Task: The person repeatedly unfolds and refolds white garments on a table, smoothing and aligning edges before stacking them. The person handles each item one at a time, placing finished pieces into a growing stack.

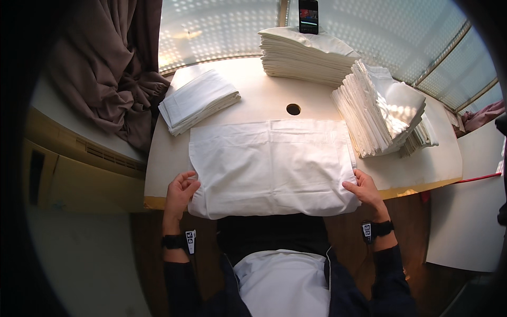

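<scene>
A folded white cloth (245, 166) lies spread before me on the tabletop, creased down its middle. Its near edge hangs over the table's front edge, above my lap. At the cloth's left side is my left hand (182, 192), fingers curled and thumb tip against the edge; whether it pinches the fabric is unclear. My right hand (365, 189) grips the right edge, its thumb on top and the fingers partly hidden behind the cloth. A low stack of folded white cloths (200, 99) rests at the back left.
A tall stack of white cloths (305, 57) stands at the back, with a phone (308, 16) upright on it. More folded cloths (372, 115) lean in a pile at the right. The white table (257, 99) has a round hole (293, 109). A brown curtain (103, 71) hangs at left.
</scene>
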A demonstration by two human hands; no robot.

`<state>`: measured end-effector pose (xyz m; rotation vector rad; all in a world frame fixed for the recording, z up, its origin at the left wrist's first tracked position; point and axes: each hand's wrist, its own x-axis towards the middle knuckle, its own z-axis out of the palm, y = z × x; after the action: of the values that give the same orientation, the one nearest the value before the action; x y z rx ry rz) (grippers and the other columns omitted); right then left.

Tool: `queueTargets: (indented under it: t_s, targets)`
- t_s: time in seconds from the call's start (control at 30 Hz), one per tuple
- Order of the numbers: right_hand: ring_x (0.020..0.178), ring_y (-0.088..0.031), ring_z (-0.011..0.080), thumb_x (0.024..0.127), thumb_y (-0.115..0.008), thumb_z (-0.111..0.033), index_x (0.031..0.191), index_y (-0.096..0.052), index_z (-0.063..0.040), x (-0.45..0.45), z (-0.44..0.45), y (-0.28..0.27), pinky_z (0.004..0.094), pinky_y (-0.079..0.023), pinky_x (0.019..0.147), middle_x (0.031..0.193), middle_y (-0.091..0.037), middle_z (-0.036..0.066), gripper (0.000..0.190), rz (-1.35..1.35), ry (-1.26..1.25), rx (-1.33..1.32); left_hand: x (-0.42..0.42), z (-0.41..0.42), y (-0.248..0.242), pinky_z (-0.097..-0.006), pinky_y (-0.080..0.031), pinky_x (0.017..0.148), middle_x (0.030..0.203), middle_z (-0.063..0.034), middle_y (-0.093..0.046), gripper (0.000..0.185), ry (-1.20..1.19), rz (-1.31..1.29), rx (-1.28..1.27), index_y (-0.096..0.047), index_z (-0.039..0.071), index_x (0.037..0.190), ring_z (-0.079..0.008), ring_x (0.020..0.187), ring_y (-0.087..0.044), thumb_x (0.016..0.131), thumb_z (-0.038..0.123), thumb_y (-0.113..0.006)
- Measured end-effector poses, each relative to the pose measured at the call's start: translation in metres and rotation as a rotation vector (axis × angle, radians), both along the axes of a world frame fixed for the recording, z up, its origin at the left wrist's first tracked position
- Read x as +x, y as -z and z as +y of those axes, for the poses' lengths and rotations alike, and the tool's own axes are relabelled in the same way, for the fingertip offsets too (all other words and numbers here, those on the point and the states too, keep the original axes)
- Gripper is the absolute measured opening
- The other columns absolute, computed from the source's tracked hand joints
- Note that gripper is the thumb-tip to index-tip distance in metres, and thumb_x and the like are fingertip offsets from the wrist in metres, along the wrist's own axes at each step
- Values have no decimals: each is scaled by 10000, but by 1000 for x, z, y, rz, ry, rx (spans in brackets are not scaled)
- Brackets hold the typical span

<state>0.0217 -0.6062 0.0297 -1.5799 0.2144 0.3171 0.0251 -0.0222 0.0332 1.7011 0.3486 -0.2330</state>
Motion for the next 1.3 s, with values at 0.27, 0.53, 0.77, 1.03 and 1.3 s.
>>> queueTargets:
  t_s: [0.27,0.53,0.77,1.03,1.3]
  targets:
    - [801,-662,82,937,-797,-112,1165,-699,50,-17,6,6,251,-545,702,925,-735,29,297,-38,0,-171,-21,-22,25,-223,-538,729,883,-6,-705,352,-174,-226,270,-674,-53,1204,-59,767,-633,913,65,-834]
    - [726,-686,141,892,-844,-223,1066,-742,12,36,13,-12,330,-546,686,818,-742,58,310,-83,39,-677,-10,-17,25,-331,-506,635,706,-72,-666,420,-200,-137,789,-698,-69,1111,-148,616,-587,912,269,-846]
    - [690,-719,292,927,-792,-324,941,-712,-92,69,33,24,426,-549,659,727,-726,88,246,-352,184,-871,-30,-19,-44,-319,-543,785,962,-53,-766,210,-31,-89,-13,-722,-27,1118,-149,863,-702,994,140,-749]
    - [627,-632,197,1044,-711,-237,936,-638,-27,79,14,54,356,-493,592,707,-683,70,248,-524,316,-628,55,2,-51,-230,-468,733,916,23,-700,76,-231,-403,3,-685,8,1016,-39,807,-591,1040,80,-679]
    - [616,-527,147,1005,-751,-184,937,-652,11,74,12,44,333,-472,597,681,-617,45,229,-383,256,-532,51,-42,54,-500,-549,864,1014,-147,-741,124,-379,-451,1069,-706,53,999,-409,950,-677,938,161,-704]
